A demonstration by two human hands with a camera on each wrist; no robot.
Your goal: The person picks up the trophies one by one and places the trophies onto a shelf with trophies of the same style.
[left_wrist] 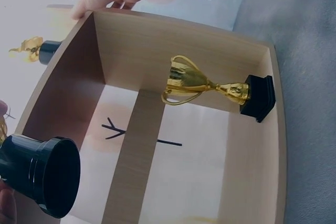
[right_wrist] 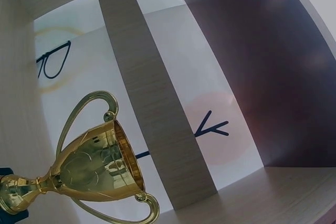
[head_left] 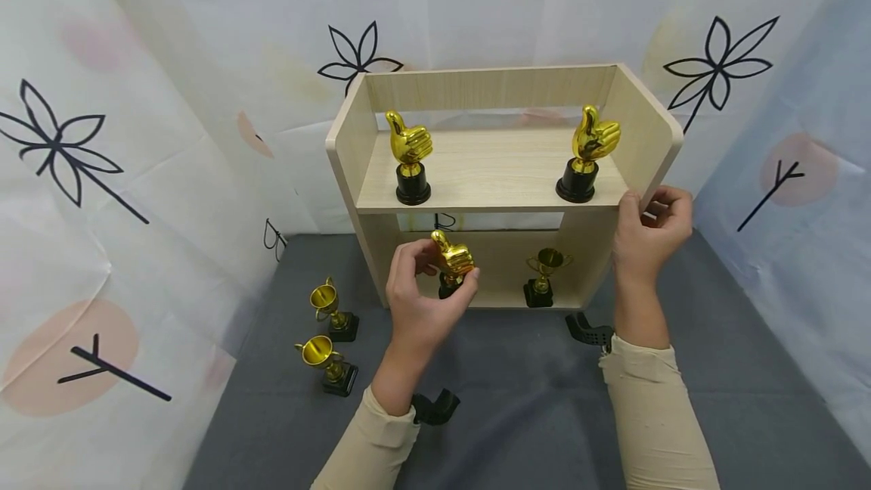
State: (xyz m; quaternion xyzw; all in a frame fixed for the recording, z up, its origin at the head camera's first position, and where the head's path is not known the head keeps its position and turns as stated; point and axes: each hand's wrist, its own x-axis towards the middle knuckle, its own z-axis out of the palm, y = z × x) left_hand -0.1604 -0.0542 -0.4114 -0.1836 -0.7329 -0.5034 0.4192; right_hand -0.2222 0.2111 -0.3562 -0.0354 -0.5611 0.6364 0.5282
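Gold thumbs-up trophy (head_left: 457, 258), pinched roughly upright in left hand (head_left: 423, 289) — black base (left_wrist: 42, 177) below the fingers (head_left: 418, 249), shelf (head_left: 497, 165) beyond, gripped by right hand (head_left: 652, 237).

1. Head view: bright, even, diffuse light; sharp overall, faint soft shadows on the table (head_left: 517, 399).
2. Glossy highlights gleam on the thumb trophy (head_left: 457, 257) and the cup (right_wrist: 97, 166).
3. Left wrist view: hazy, washed out at upper left; the shelf (left_wrist: 178, 38) edges bow.
4. Right wrist view: dimmer, the upper board (right_wrist: 262, 66) dark with a reddish cast.
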